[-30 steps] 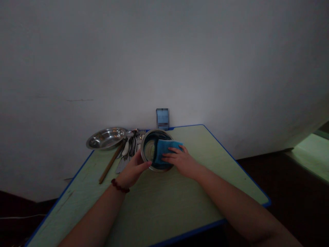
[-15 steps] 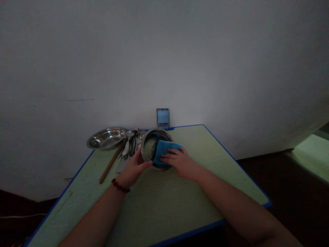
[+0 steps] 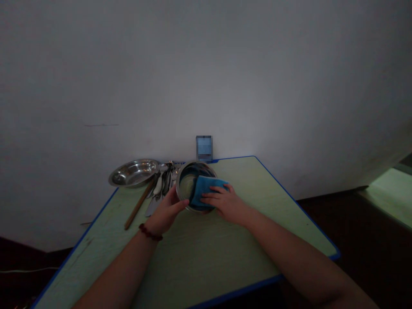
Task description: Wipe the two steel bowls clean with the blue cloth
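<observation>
A shiny metal bowl (image 3: 186, 183) is tilted over the table, its opening turned toward me. My left hand (image 3: 167, 211) grips its left rim, thumb on the near edge and the other fingers hidden behind the wall. A blue cloth (image 3: 205, 189) hangs over the bowl's right rim and into its inside. My right hand (image 3: 229, 203) holds the cloth against that right side, fingers lying across it and the thumb out of sight. A dark red band circles my left wrist.
Left of the bowl lies a heap of metal cutlery (image 3: 165, 179), with a long wooden-handled utensil (image 3: 140, 207) beside it. A wide metal basin (image 3: 135, 172) stands at the table's back left edge. A phone-like device (image 3: 204, 148) leans on the wall (image 3: 206, 77) behind the pale green table (image 3: 257, 189).
The bowl and my left hand have shifted very slightly left. The cloth and my right hand keep nearly the same place.
</observation>
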`<action>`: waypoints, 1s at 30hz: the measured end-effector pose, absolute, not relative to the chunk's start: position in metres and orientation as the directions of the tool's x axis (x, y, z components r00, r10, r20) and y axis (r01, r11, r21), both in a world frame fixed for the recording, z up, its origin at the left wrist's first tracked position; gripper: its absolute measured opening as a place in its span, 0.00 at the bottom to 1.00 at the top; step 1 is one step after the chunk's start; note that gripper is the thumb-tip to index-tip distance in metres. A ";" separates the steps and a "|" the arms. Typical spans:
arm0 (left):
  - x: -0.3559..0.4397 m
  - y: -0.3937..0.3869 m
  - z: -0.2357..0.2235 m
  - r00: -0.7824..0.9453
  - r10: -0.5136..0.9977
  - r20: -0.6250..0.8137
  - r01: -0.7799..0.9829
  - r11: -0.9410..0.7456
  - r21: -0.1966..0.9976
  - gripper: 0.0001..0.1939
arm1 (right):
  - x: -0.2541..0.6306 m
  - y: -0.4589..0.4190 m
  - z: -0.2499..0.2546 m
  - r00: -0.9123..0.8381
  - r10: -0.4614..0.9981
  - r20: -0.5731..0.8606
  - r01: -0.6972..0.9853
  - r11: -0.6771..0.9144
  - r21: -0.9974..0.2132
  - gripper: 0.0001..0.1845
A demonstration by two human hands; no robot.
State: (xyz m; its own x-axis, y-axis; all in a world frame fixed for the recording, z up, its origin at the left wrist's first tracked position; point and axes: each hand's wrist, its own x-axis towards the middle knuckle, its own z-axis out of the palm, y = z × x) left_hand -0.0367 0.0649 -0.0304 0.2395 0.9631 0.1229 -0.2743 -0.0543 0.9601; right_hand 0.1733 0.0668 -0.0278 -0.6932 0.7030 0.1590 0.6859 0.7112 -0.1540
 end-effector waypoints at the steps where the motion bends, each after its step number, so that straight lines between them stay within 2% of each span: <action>1: -0.037 0.065 -0.030 0.242 0.963 0.120 -0.279 -0.050 0.959 0.31 | 0.173 0.067 -0.028 -0.694 0.702 0.160 0.686 0.712 -0.152 0.23; 12: -0.036 0.062 -0.026 0.221 0.974 0.049 -0.310 0.022 0.950 0.30 | 0.173 0.070 -0.031 -0.697 0.698 0.165 0.687 0.716 -0.125 0.22; 20: -0.036 0.063 -0.029 0.239 0.969 0.067 -0.331 0.016 0.944 0.29 | 0.173 0.070 -0.032 -0.705 0.683 0.189 0.677 0.728 -0.108 0.21; 25: -0.036 0.065 -0.032 0.264 0.957 0.117 -0.332 -0.023 0.943 0.32 | 0.173 0.071 -0.035 -0.699 0.691 0.185 0.684 0.721 -0.107 0.21; 30: -0.038 0.069 -0.038 0.248 0.961 0.119 -0.254 -0.054 0.966 0.36 | 0.172 0.072 -0.037 -0.701 0.688 0.186 0.682 0.724 -0.106 0.22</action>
